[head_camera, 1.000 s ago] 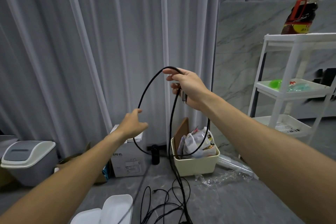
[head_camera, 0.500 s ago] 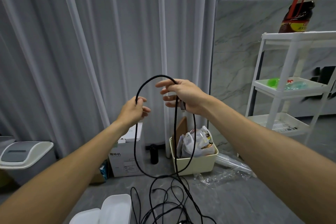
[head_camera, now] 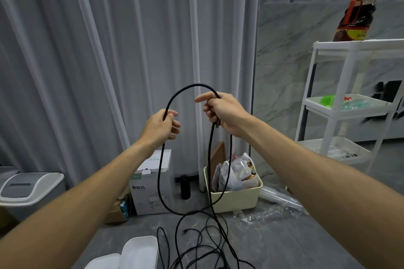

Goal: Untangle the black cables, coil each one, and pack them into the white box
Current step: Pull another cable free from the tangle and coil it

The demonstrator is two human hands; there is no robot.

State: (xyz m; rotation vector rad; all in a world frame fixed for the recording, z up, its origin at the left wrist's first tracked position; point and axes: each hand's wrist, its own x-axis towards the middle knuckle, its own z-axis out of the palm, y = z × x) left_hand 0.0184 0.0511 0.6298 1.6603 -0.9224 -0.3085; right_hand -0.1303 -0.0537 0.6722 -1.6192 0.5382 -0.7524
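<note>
Here, both hands held one cable (head_camera: 185, 90) raised in a loop: left hand (head_camera: 160, 126) pinching it, right hand (head_camera: 223, 113) gripping its end. Other cables (head_camera: 203, 244) lay tangled beside the box (head_camera: 140, 251).

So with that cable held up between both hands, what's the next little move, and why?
Probably bring the left hand across to the right hand and hand over its grip, closing one loop. Both hands already hold the black cable arched between them, and the rest still trails into the tangle beside the white box.
</note>
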